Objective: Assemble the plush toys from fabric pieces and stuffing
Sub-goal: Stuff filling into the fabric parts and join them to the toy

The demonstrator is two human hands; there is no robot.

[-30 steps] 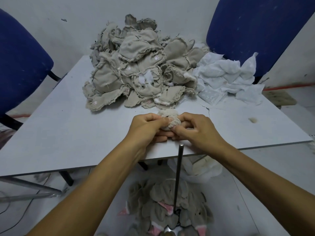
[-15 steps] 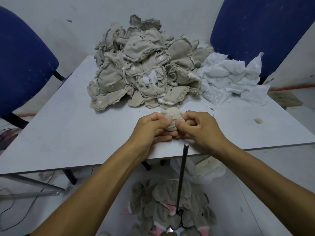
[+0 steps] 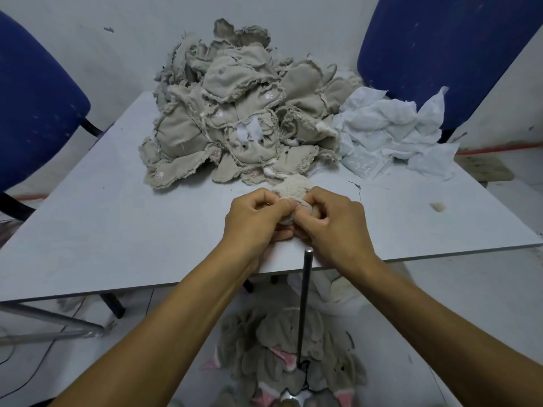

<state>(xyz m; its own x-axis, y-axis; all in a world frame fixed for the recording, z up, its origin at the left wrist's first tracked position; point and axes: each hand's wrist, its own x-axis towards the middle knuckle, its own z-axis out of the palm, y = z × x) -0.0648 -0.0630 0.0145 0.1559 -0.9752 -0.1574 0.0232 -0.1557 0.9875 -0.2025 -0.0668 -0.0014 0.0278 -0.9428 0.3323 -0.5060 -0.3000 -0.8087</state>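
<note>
Pinching one small beige plush piece (image 3: 291, 190) between you, your left hand (image 3: 254, 220) and right hand (image 3: 332, 223) curl their fingers round it near the table (image 3: 117, 218) front edge. Bare tabletop lies left of it. Behind sits one beige fabric heap (image 3: 235, 113); right of that, one white heap (image 3: 390, 127). Two blue chairs (image 3: 440, 48) flank the table.

A grey table (image 3: 117, 218) bears a beige fabric heap (image 3: 235, 113) beside white cloth (image 3: 388, 130)
</note>
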